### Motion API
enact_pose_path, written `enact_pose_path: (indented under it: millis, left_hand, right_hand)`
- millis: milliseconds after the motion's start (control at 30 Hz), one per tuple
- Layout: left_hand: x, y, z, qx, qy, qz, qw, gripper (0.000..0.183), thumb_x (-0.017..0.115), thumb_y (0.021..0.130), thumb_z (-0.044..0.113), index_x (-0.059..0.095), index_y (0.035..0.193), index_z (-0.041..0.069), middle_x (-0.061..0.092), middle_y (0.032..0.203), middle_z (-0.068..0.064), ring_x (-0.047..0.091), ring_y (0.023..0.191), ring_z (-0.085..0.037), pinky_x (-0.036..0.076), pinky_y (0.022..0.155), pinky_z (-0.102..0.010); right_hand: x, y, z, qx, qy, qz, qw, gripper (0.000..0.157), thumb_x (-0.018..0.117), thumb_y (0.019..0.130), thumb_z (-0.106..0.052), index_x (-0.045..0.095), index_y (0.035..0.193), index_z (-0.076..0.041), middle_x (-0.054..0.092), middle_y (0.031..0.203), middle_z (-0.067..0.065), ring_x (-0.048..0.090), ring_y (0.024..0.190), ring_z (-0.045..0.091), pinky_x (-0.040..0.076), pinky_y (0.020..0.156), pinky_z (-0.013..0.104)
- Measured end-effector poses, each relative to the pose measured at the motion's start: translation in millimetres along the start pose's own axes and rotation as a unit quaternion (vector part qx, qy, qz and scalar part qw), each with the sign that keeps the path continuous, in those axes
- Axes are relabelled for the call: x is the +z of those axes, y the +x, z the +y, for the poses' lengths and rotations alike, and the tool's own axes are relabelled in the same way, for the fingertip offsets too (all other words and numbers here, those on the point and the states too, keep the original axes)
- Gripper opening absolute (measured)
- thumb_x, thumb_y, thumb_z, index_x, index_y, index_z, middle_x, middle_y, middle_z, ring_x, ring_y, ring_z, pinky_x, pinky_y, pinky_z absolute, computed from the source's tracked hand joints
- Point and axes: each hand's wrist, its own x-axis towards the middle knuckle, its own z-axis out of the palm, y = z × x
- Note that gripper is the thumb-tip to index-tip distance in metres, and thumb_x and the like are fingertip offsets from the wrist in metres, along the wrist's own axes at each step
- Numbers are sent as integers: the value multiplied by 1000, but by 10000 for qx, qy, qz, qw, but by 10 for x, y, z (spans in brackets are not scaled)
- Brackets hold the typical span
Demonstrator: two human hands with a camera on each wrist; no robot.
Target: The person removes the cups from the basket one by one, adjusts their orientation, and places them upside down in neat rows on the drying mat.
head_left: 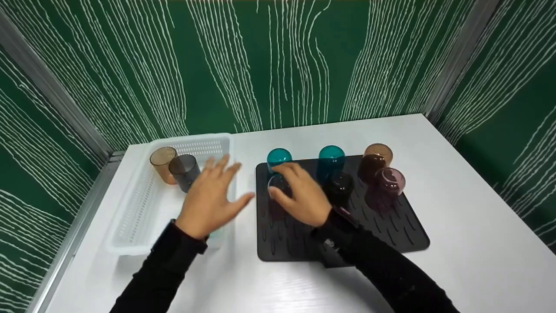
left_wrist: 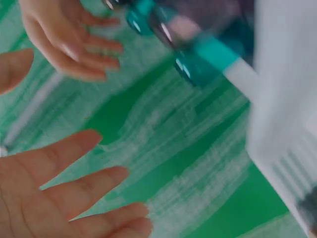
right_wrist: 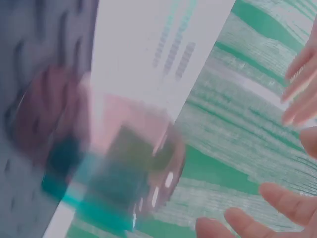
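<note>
**Cup pick off the mat – R hand on the near-left clear cup**

As seen from the head cam, the white table (head_left: 456, 243) carries two big items: a black drying mat (head_left: 391, 230) centre-right and a white perforated basket (head_left: 130, 217) to its left, just beside it. I log largest to smallest from there.

Basket: holds two cups upright at its far end, an amber cup (head_left: 162, 161) and a grey cup (head_left: 184, 171), touching or nearly so.

Mat: upturned cups in a loose cluster at the far half – two teal cups (head_left: 279, 157) (head_left: 331, 155), a brown cup (head_left: 378, 153), a dark cup (head_left: 339, 186), a purple cup (head_left: 388, 181). A clear cup (head_left: 276, 186) sits at the mat's near-left, just in front of the left teal one.

Right hand (head_left: 299, 195): fingers curled over and round the clear cup, grasping it; cup looks to be on the mat yet, though I can't tell for sure whether it's lifted. R wrist cam is motion-blurred – only a pinkish-clear cup body shows.

Left hand (head_left: 213, 200): released, fingers spread straight, palm down, hovering over the basket's right wall, holding nothing. L wrist cam confirms spread fingers, rest is blur.

Judgement: step in hand = picking the clear cup for transfer toward the basket. Next move, I reckon, calls for a clean lift clear of the teal cup behind, then carry left over the basket wall w/o clipping the L hand.
</note>
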Motion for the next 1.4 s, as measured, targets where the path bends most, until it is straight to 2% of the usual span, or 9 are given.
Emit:
enact_pose_path:
  millis: [100, 367, 533, 767, 900, 1000, 1100, 1233, 1400]
  left_hand:
    - [-1, 95, -159, -196, -32, 147, 9997, 72, 66, 88, 50, 50, 142, 7, 38, 153, -24, 27, 143, -51, 27, 115, -60]
    - [122, 289, -541, -825, 311, -44, 9961, 82, 67, 87, 51, 40, 148, 3, 34, 154, -28, 23, 142, -56, 22, 117, -61]
    - [221, 394, -759, -1241, 383, -198, 9913, 86, 69, 85, 49, 39, 148, 0, 35, 152, -30, 25, 140, -58, 23, 116, -62]
    - [314, 453, -1039, -1765, 139, -958, 9795, 93, 69, 85, 48, 28, 150, -6, 28, 154, -32, 16, 143, -58, 14, 116, -66]
    - [337, 456, -1151, -2031, -38, -1409, 9690, 91, 63, 91, 45, 22, 151, -9, 23, 156, -34, 10, 143, -60, 13, 116, -67]
    - [347, 460, -1200, -2209, -51, -1597, 9621, 86, 59, 94, 42, 21, 151, -11, 25, 154, -34, 10, 142, -60, 14, 116, -66]
    - [361, 473, -1215, -2238, 93, -1533, 9625, 77, 57, 96, 37, 28, 148, -12, 34, 150, -35, 16, 143, -57, 13, 117, -65]
    - [364, 479, -1200, -2219, 312, -1244, 9666, 57, 54, 98, 25, 42, 141, -10, 46, 141, -35, 32, 139, -54, 16, 117, -63]
    - [338, 457, -1170, -2434, 295, -855, 9657, 39, 53, 98, 15, 57, 132, -3, 58, 130, -31, 46, 129, -51, 34, 110, -61]
  right_hand:
    - [117, 38, -123, 172, 394, -530, 9977, 54, 54, 100, -38, 45, 145, -10, 49, 144, 13, 53, 127, 26, 43, 107, 43]
    - [506, 150, -280, 911, 904, -1709, 9769, 67, 49, 100, -45, 37, 149, -1, 45, 150, 18, 49, 135, 30, 40, 111, 46]
    - [725, 172, -322, 1024, 919, -1937, 9714, 65, 48, 100, -47, 46, 142, 2, 54, 142, 18, 62, 119, 31, 48, 103, 43]
    - [901, 230, -380, 1329, 839, -1919, 9688, 66, 49, 99, -51, 49, 142, -1, 57, 139, 17, 55, 129, 26, 43, 109, 40]
    - [974, 253, -367, 1185, 852, -1907, 9707, 55, 50, 99, -48, 57, 129, -2, 69, 114, 13, 66, 102, 22, 52, 89, 32]
    - [1014, 269, -362, 1006, 1077, -1932, 9700, 36, 51, 100, -41, 59, 105, -6, 63, 79, 2, 58, 71, 14, 45, 63, 23]
    - [1025, 275, -362, 1022, 1466, -2019, 9630, 28, 51, 101, -36, 52, 89, -11, 52, 69, -5, 47, 61, 8, 35, 54, 20]
    - [1025, 266, -362, 1198, 1945, -2142, 9497, 27, 50, 102, -34, 49, 86, -12, 57, 74, -4, 52, 64, 6, 39, 57, 19]
    - [1042, 258, -360, 1223, 2324, -2181, 9399, 27, 51, 102, -31, 49, 87, -9, 60, 77, 0, 54, 67, 8, 42, 61, 19]
